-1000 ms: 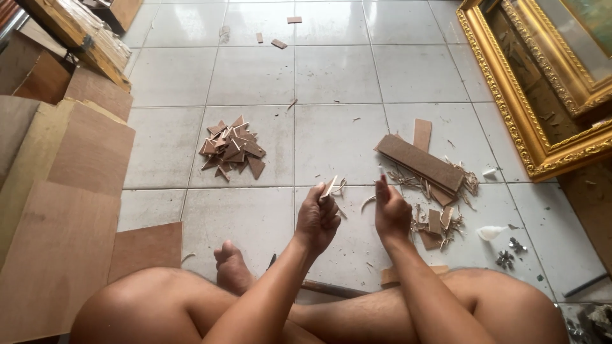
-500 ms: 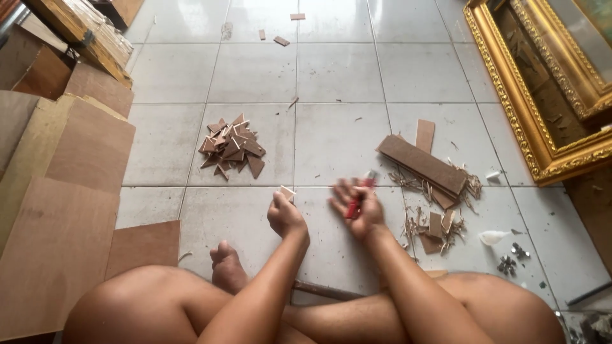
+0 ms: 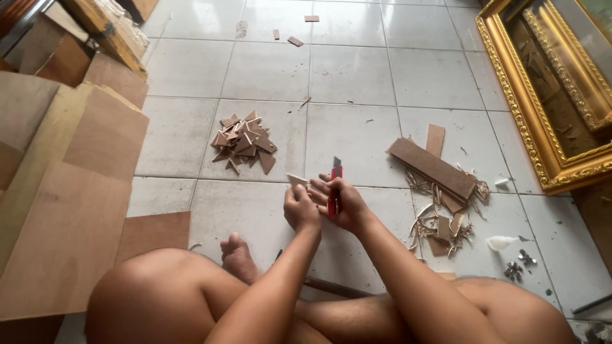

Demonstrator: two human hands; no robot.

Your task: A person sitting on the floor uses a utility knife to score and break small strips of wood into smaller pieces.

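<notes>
In the hands [image 3: 322, 205]: cutter [image 3: 334, 185], wood piece [image 3: 298, 181]

No packages, labels, signs or screens anywhere in view.

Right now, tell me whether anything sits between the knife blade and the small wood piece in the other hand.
Nothing visible does. The right hand grips the red knife, blade up, right beside the small wood piece pinched in the left hand. Only a narrow gap of bare floor tile shows between them.
</notes>
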